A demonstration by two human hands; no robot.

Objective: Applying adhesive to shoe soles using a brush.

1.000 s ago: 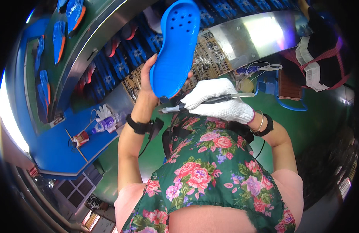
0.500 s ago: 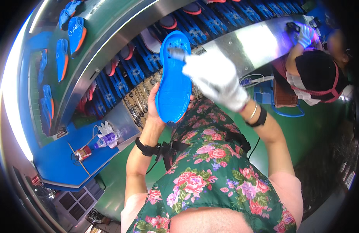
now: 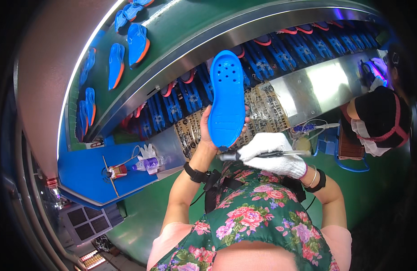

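A blue shoe sole [image 3: 226,101] with small round holes near its toe end stands nearly upright in my bare left hand [image 3: 206,128]. That hand closes around its heel end, thumb on one side and fingertips on the other. In a white knit glove, my right hand [image 3: 274,156] grips a brush [image 3: 229,156] with a dark handle. The brush's greyish head points left, just below the sole's heel and apart from it.
A conveyor line of blue racks [image 3: 190,95] bearing shoe parts runs behind the sole. Blue-and-orange soles [image 3: 138,45] lie on the green belt [image 3: 172,27]. A blue table [image 3: 89,174] at left holds a purple-labelled bottle [image 3: 147,164]. At right sits a co-worker [image 3: 375,117].
My right hand has drawn the brush down from the sole's toe area to below its heel. In the picture, the sole and my left hand sit farther right.
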